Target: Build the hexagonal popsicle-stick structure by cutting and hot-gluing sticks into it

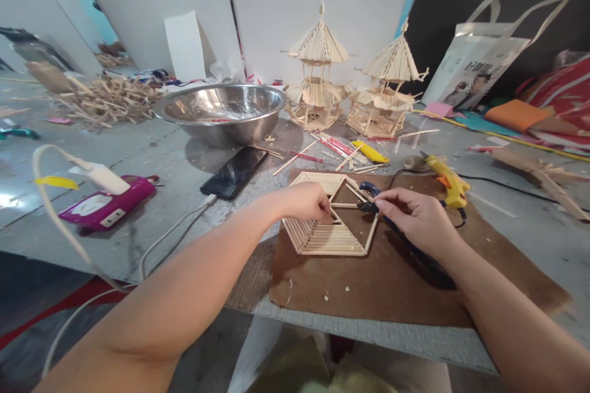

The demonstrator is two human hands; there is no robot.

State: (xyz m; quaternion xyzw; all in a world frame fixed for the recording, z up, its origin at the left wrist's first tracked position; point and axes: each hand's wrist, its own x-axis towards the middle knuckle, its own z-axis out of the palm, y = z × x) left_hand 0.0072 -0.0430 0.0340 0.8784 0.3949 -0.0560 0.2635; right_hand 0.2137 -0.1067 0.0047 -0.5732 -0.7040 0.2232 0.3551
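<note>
hexagonal stick panel (329, 239): likely light, stiff, fragile; best held by rim (334, 253). left grip (318, 201), contents unclear; right grip (415, 218) holds dark tool (426, 260).

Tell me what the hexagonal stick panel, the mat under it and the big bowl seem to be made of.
Hexagonal stick panel: likely wood or bamboo, unpainted and matte, judging by its pale tan colour.
Mat: perhaps leather or cloth, dull brown, with soft, uneven edges.
Bowl: metal, probably stainless steel, polished, given its silvery shine and reflections.
</note>
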